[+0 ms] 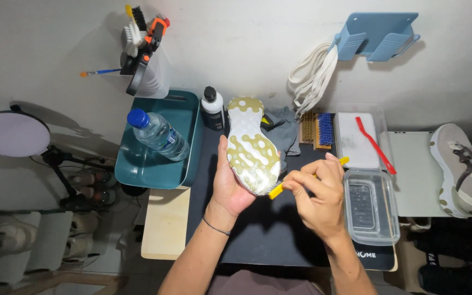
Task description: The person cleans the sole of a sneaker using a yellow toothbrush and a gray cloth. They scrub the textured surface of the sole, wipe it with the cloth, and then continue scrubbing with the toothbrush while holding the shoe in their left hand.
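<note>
Here, two hands work on an upturned shoe above a dark tabletop (258, 229).
Head view: the left hand (229, 183) has its grip wrapped around the shoe (251, 145), sole up, white with olive patches. The right hand (315, 199) pinches a yellow-handled brush (276, 190) whose tip touches the sole's heel edge. A clear lidded box (371, 207) lies just right; a teal bin (154, 164) with a water bottle (157, 134) sits left.

Upturned shoe (251, 146) in left hand (229, 186)

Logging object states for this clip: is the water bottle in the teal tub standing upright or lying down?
Lying down. The water bottle rests on its side across the teal tub, blue cap pointing to the upper left.
</note>
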